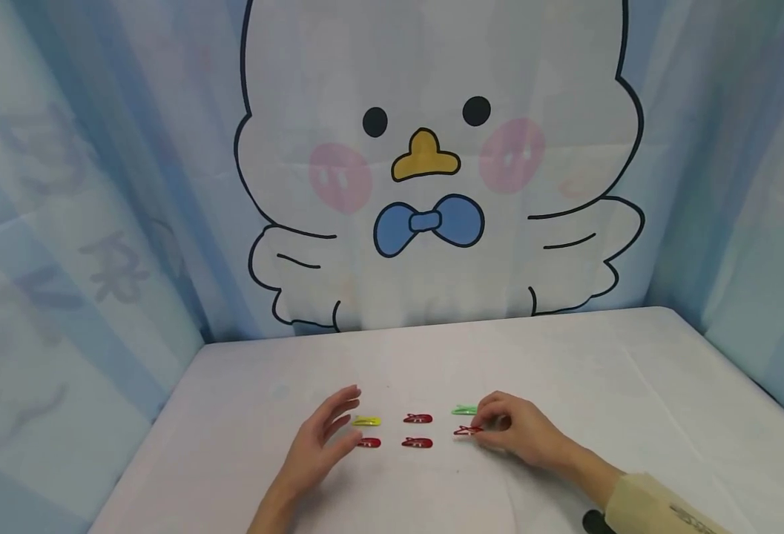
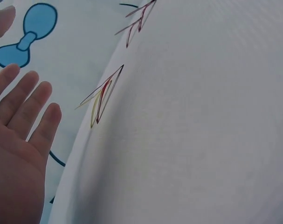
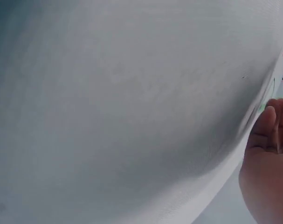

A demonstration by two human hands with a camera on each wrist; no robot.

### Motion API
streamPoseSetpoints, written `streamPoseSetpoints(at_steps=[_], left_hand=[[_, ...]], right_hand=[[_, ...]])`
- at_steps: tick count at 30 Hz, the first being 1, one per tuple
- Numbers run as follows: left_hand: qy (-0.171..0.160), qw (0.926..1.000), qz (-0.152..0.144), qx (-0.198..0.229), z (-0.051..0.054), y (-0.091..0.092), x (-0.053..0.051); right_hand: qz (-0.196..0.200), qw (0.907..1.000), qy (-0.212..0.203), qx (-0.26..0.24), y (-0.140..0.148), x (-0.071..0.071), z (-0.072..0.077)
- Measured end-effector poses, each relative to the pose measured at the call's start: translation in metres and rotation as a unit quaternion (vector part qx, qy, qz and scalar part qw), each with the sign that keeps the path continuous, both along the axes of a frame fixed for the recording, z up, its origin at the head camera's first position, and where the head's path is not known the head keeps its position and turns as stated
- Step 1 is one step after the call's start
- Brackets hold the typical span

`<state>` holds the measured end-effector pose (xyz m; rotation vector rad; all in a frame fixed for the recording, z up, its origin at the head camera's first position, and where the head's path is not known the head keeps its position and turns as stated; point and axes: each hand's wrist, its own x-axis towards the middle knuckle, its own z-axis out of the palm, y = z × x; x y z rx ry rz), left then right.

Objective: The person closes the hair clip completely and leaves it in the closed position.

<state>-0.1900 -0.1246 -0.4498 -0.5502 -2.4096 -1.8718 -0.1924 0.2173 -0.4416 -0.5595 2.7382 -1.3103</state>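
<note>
Six snap hair clips lie in two rows on the white tabletop, or rather several small ones. My right hand pinches the right end of a red hair clip between thumb and fingertips, just in front of a green hair clip. Beside a yellow hair clip and a red hair clip, my left hand hovers with fingers spread and holds nothing. Between the hands lie two more red hair clips, one behind the other. The left wrist view shows the left palm apart from the clips.
A white cloth covers the table. Behind it hangs a curtain printed with a white bird wearing a blue bow tie. More pale blue curtain closes in both sides. A black spot shows near the right sleeve.
</note>
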Motion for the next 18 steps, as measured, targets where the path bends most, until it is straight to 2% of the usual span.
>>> streamPoseSetpoints(at_steps=[11, 18], left_hand=[[0.009, 0.9997, -0.017, -0.015, -0.002, 0.012, 0.001], [0.016, 0.9995, -0.026, -0.007, -0.002, 0.015, 0.002]], right_hand=[[0.027, 0.9986, -0.011, -0.043, -0.012, 0.001, 0.010], [0.034, 0.9969, -0.021, -0.068, -0.021, 0.004, 0.020]])
